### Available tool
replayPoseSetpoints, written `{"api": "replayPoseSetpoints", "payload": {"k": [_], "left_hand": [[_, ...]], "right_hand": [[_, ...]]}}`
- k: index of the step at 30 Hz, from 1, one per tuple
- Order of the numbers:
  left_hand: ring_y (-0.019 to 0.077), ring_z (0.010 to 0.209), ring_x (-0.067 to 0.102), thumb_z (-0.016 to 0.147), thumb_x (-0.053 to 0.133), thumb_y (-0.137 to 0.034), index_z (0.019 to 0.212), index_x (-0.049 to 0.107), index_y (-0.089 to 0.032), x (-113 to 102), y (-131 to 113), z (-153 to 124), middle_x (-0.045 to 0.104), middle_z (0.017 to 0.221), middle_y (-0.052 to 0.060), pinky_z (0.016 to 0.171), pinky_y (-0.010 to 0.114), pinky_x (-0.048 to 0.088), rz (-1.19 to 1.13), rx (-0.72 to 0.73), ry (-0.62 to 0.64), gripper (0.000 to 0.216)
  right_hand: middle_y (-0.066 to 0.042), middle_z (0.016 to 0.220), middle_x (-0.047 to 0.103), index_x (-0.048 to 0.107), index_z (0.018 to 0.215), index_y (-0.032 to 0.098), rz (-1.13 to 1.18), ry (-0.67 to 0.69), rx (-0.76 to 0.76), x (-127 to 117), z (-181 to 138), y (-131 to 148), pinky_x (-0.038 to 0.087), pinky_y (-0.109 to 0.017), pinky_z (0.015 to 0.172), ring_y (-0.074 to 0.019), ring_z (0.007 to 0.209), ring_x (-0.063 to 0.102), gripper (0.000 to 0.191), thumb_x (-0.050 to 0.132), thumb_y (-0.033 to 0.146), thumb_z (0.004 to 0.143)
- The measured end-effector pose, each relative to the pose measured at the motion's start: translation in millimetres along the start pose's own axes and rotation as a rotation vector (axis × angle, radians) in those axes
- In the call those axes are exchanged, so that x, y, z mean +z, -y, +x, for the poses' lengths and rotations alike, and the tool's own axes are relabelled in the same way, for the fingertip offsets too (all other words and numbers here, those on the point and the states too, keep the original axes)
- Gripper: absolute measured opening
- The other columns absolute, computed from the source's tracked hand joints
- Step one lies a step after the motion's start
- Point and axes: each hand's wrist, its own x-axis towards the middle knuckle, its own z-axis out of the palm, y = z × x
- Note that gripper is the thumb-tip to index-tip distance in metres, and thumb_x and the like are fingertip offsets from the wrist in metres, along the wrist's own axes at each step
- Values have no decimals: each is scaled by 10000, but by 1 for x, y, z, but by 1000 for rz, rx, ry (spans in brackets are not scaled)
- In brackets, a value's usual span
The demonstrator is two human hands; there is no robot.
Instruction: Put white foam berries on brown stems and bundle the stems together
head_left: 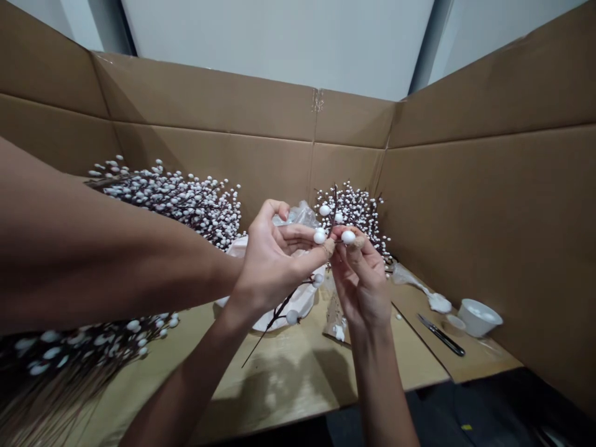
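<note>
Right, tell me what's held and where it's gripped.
A twig, pinched among its upper berries by the left hand and right hand.

Left hand (267, 267) hides part of the sprig (292, 317); near bundle (51, 360) runs off-frame

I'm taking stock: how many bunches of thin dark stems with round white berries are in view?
3: the back-left bunch, the front-left bunch, and a third bunch beyond the right hand. More may be hidden behind the arms.
</note>
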Motion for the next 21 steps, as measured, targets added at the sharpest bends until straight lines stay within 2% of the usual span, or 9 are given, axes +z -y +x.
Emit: {"api": "replayPoseSetpoints", "payload": {"k": [6, 11, 18, 21], "left_hand": [[92, 509, 610, 596, 715, -89, 822, 264, -239, 0, 2, 1, 619, 605, -79, 494, 164, 479, 26, 36, -9, 526], [97, 523, 618, 589, 709, -69, 817, 255, -237, 0, 3, 2, 616, 596, -79, 511, 169, 484, 36, 54, -21, 535], [92, 493, 605, 581, 714, -68, 812, 244, -239, 2, 3, 2, 605, 577, -89, 518, 182, 492, 49, 63, -34, 551], [89, 483, 601, 575, 718, -62, 812, 238, -239, 2, 5, 3, 606, 574, -90, 507, 177, 486, 32, 67, -29, 564]], "right_hand": [[20, 874, 680, 667, 795, 297, -19, 18, -15, 1, 0, -4, 488, -354, 887, -153, 866, 618, 98, 677, 337, 706], [4, 851, 678, 680, 773, 274, 23, -28, -8, 4, -1, -3, 499, -324, 852, -149, 831, 615, 100, 701, 296, 678], [10, 841, 672, 677, 768, 284, 13, -24, -15, 4, 0, -3, 500, -323, 831, -147, 817, 607, 83, 691, 289, 686], [21, 831, 674, 686, 759, 284, 39, -33, -25, 5, -1, -4, 506, -284, 801, -128, 798, 608, 77, 701, 276, 684]]}}
